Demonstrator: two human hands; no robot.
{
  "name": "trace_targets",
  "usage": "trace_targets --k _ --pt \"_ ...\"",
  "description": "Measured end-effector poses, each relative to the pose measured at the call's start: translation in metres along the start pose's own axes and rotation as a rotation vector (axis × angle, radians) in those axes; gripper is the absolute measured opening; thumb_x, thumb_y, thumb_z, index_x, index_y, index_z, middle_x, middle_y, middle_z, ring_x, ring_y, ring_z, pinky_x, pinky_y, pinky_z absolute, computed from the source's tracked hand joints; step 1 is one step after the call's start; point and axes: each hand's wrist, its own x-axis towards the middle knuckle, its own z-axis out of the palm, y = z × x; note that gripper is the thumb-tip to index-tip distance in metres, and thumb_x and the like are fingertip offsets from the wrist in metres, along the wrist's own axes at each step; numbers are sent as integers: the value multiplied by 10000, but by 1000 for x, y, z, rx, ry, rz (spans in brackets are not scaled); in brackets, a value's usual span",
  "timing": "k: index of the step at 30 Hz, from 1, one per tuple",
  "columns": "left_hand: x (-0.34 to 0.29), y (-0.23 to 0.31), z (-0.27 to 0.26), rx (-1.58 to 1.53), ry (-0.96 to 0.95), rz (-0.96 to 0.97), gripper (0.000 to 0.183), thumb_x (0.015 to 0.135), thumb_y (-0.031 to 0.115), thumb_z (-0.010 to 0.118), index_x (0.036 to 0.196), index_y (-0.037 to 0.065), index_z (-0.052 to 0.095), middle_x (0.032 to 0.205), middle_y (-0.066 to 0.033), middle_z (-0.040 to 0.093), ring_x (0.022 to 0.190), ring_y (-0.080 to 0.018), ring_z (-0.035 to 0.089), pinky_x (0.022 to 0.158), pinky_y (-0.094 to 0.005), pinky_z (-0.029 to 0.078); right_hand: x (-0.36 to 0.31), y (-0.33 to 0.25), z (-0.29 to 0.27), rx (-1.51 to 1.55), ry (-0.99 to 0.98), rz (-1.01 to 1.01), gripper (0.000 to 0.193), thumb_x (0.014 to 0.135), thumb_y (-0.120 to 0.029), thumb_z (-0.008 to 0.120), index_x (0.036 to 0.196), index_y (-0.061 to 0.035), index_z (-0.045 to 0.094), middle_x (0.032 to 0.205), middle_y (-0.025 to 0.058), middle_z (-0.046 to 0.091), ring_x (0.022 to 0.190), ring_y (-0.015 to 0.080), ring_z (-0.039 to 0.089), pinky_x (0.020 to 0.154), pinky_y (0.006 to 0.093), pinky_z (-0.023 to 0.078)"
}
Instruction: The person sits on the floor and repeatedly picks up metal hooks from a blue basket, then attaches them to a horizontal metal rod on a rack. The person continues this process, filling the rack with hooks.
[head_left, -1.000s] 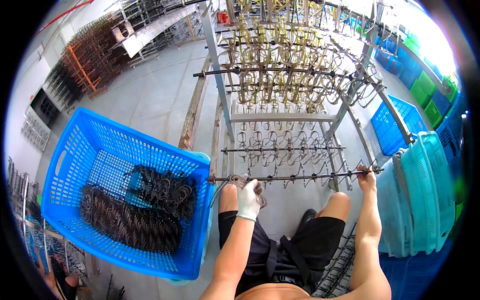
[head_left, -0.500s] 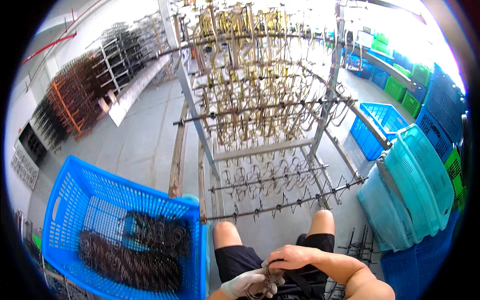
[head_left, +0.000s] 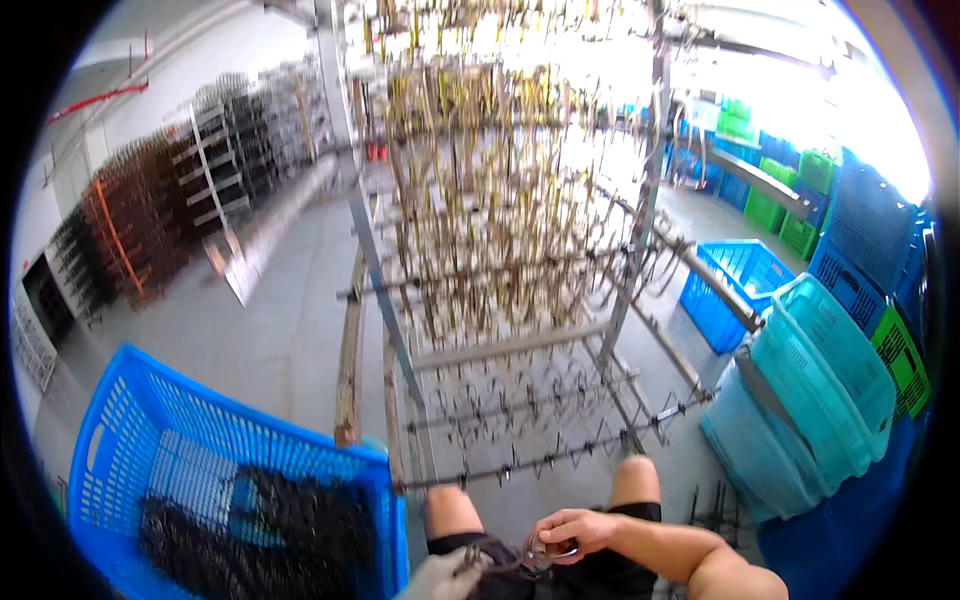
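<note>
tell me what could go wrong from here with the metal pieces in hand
The thin, curved, dark metal pieces might scratch the bare right hand holding them. They could also slip from the white-gloved left hand onto the black fabric shorts. Both bare knees sit near the long, dark, pronged metal rod, so it might scrape one.

The left hand (head_left: 442, 577) wears a pale, whitish glove (head_left: 428, 584), its weave too blurred for me to make out. I see the right hand (head_left: 573, 530) ungloved, and the right forearm (head_left: 655, 542) bare, with no sleeve up to the rounded shoulder (head_left: 738, 582). Below, I get black shorts (head_left: 638, 513), plain and dark, their hems stopping just short of two bare, rounded knees (head_left: 633, 482).
</note>
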Motion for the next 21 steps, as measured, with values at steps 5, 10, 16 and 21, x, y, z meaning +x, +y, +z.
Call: trace_targets --k 5,10,16,21 --pt "7 -29 6 -411 -598 8 162 834 152 630 892 1 626 761 -57 631 706 -129 553 682 -277 457 -30 -2 32 222 -234 165 519 941 -323 507 1251 88 442 833 170 628 428 106 457 337 216 301" --pt "-38 -80 43 -560 -159 -129 213 828 171 538 713 -8 524 650 -15 513 592 -94 428 532 -252 351 -17 -8 15 369 -3 -786 457 950 -249 465 1336 -22 374 918 133 601 654 190 581 555 306 452" --pt "-45 -61 24 -671 -29 -326 231 879 126 412 899 -28 582 611 -33 515 544 -99 444 508 -239 344 97 26 -4 113 691 -498 451 986 -355 403 1351 -95 356 1139 108 540 815 214 600 725 353 492" --pt "-71 -66 -2 -633 -156 -341 323 866 105 438 1124 -65 531 630 -79 560 549 -124 498 524 -249 396 120 10 18 45 916 -456 434 994 -314 396 1331 -44 362 923 121 552 775 178 589 623 314 503"
